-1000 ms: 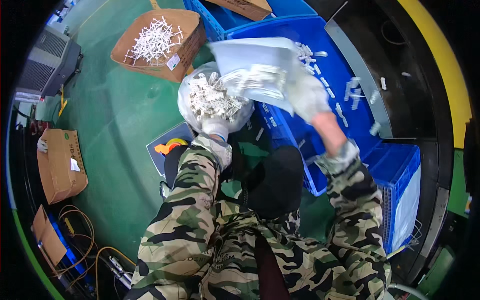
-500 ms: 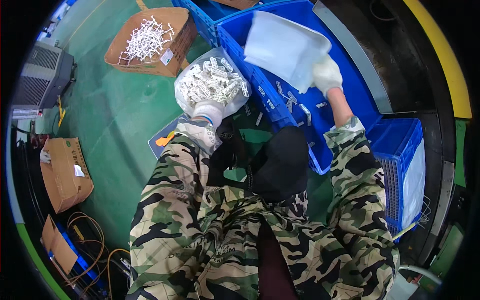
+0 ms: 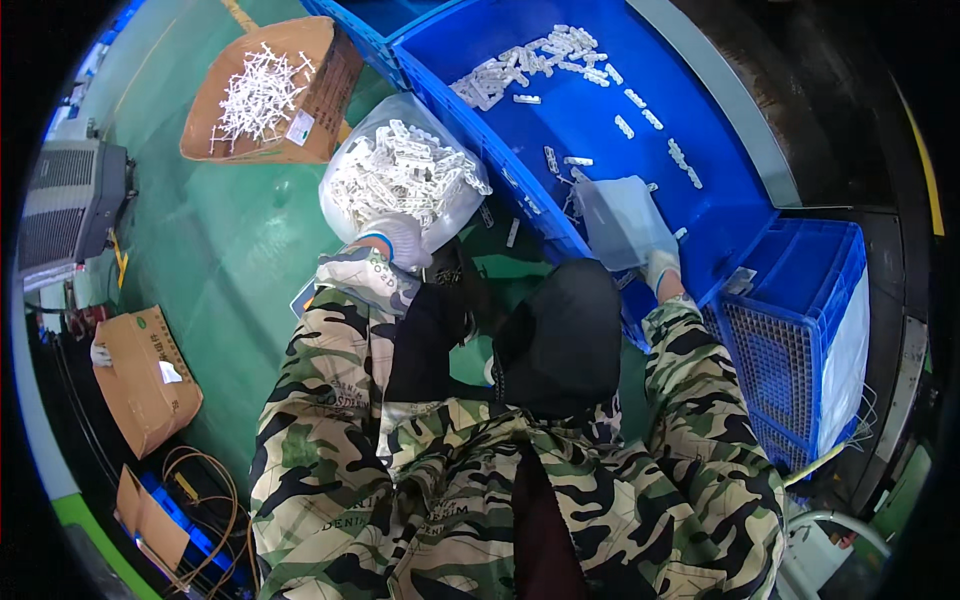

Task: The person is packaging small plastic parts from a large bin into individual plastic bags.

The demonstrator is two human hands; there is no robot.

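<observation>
My left hand, in a white glove, is closed on the near edge of a clear plastic bag. Small white plastic parts fill the bag, which rests beside the big blue bin. A translucent white sheet, bent like a scoop, is gripped at its near corner by my gloved right hand. The sheet is low in the near end of the bin, beside a few loose parts. More white parts lie heaped and scattered at the bin's far end.
A cardboard box of thin white pieces stands at the far left. At right is a blue crate with lattice sides. Another carton and loose cables are at left. Several parts lie on the green floor.
My right hand has drawn the sheet back toward me and lowered it, uncovering the parts at the bin's far end. My left hand still holds the bag; the view has shifted slightly.
</observation>
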